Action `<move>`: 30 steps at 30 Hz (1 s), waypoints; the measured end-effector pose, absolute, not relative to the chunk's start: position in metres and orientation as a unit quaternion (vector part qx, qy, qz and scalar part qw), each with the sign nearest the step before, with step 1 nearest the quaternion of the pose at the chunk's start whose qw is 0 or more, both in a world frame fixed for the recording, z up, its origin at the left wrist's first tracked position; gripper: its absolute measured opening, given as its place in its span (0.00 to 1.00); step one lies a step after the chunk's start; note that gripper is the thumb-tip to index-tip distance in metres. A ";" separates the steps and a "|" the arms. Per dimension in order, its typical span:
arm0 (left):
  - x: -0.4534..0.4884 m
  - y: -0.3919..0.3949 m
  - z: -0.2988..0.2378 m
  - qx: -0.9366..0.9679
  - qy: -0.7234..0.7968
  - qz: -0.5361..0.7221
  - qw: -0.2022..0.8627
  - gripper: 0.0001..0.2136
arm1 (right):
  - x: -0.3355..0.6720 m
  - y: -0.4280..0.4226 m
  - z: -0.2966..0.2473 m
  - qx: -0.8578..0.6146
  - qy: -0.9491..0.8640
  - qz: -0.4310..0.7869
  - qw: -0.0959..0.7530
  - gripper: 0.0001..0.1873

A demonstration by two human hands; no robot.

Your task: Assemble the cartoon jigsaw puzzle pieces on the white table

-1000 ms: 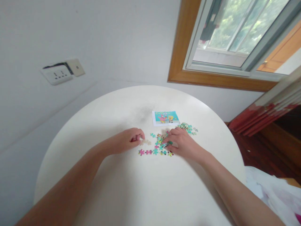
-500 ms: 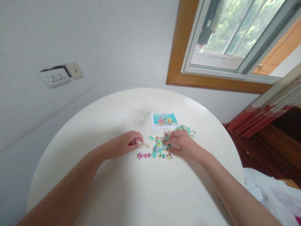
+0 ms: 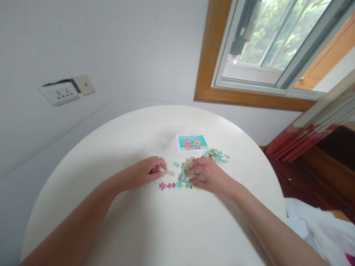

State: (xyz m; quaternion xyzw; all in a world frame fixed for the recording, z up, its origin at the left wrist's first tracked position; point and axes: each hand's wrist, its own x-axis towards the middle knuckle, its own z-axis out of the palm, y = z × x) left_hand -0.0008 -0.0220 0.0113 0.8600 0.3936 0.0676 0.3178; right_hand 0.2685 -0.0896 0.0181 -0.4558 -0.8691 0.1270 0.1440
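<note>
On the round white table [image 3: 155,229] my left hand [image 3: 145,171] pinches a small run of beige puzzle pieces [image 3: 168,172] at its left end. My right hand [image 3: 208,175] lies curled over a loose heap of teal, pink and yellow puzzle pieces [image 3: 185,176], fingertips pressed on them. A short joined row of pink and teal pieces [image 3: 169,185] runs along the near side of the heap. Another small cluster of greenish pieces [image 3: 216,154] lies just beyond my right hand. A printed cartoon reference card [image 3: 191,143] rests flat farther back.
The table stands against a white wall with a power socket [image 3: 59,94] at the left. A wood-framed window [image 3: 266,55] is at the upper right. Red and cream fabric [image 3: 310,136] hangs at the right, and white cloth [image 3: 318,229] sits at the lower right edge.
My right hand has slid a little to the left over the heap of pieces. My left hand stays pinched on the beige pieces. The view has tilted slightly.
</note>
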 end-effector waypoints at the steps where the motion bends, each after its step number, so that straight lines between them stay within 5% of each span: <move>1: -0.001 -0.022 0.012 0.859 0.395 0.067 0.318 0.13 | 0.267 -0.090 0.018 -0.449 -0.872 0.127 0.146 0.09; 14: 0.000 -0.023 0.013 0.867 0.392 0.071 0.301 0.12 | 0.292 -0.086 0.025 -0.464 -0.864 0.148 0.130 0.06; 21: 0.036 -0.039 0.003 0.892 0.358 0.251 0.113 0.10 | 0.280 -0.085 0.022 -0.450 -0.870 0.147 0.135 0.04; 30: 0.057 -0.055 -0.007 0.924 0.324 0.195 0.065 0.12 | 0.290 -0.082 0.022 -0.486 -0.852 0.125 0.152 0.07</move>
